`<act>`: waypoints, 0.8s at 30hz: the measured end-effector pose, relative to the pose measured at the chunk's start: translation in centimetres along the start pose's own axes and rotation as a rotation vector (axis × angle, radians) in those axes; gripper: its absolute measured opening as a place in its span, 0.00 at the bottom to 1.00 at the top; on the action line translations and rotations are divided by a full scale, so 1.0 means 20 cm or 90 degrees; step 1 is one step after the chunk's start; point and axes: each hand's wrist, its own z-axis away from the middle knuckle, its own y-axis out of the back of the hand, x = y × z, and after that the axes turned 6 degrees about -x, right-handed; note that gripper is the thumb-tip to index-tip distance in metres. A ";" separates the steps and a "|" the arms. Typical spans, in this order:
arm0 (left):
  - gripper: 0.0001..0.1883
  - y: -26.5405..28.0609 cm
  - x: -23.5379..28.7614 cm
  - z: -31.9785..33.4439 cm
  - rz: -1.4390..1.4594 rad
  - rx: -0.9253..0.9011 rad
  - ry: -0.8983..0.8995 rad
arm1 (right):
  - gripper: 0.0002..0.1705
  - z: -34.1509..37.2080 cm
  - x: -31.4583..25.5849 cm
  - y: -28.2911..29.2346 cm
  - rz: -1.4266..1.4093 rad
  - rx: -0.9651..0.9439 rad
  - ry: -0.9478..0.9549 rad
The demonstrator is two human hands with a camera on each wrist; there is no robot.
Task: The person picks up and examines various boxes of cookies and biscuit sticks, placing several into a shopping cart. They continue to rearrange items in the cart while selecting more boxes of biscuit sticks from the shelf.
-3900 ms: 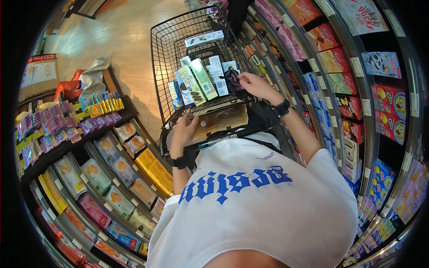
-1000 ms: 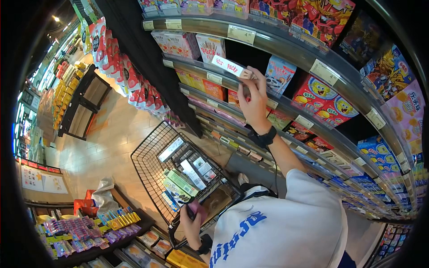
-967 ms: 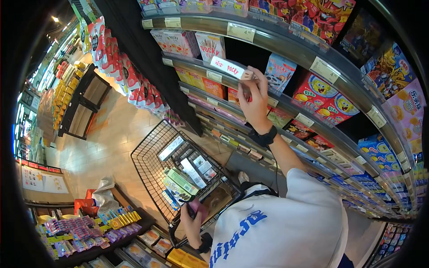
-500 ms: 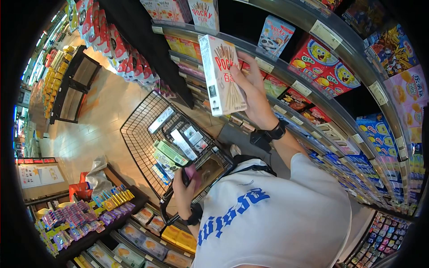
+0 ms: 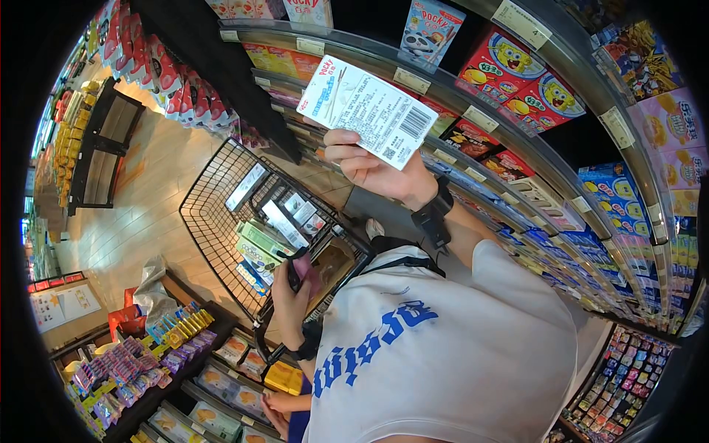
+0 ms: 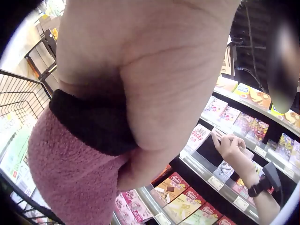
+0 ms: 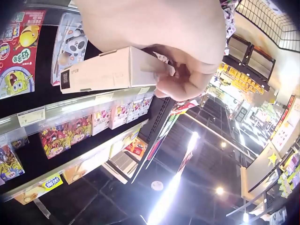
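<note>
In the head view the right hand [image 5: 388,171] grips a white Pocky box [image 5: 369,111], its printed back with a barcode facing up, in front of the shelves. The right wrist view shows the box's pale side [image 7: 101,72] and the fingers curled round one end. The left hand [image 5: 288,299] holds a pink and black fuzzy item [image 5: 304,272] beside the cart's handle; in the left wrist view the pink cloth [image 6: 70,168] bulges below the hand. Below lies the black wire cart [image 5: 214,244] with a green box [image 5: 260,240] and several white boxes [image 5: 284,223].
Snack shelves [image 5: 354,48] curve along the right, with SpongeBob boxes [image 5: 513,63] and a blue panda Pocky box [image 5: 430,33]. At lower left stands a rack of small packets [image 5: 118,369]. Another person's hand [image 5: 284,404] shows near the bottom. Wooden floor [image 5: 148,192] lies left of the cart.
The right hand took the Pocky box from near the shelf, brought it closer and turned it from front to back. The left hand went from the cart's handle area to holding the pink item.
</note>
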 end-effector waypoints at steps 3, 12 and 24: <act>0.29 -0.01 0.02 -0.01 0.001 -0.005 -0.014 | 0.31 0.00 0.00 0.00 -0.024 -0.001 -0.017; 0.28 -0.03 0.03 -0.01 -0.019 -0.015 0.017 | 0.38 -0.02 0.06 -0.03 -0.107 -0.106 -0.047; 0.32 -0.04 0.02 0.02 -0.029 -0.011 0.012 | 0.34 -0.02 0.09 -0.08 -0.067 -0.101 0.081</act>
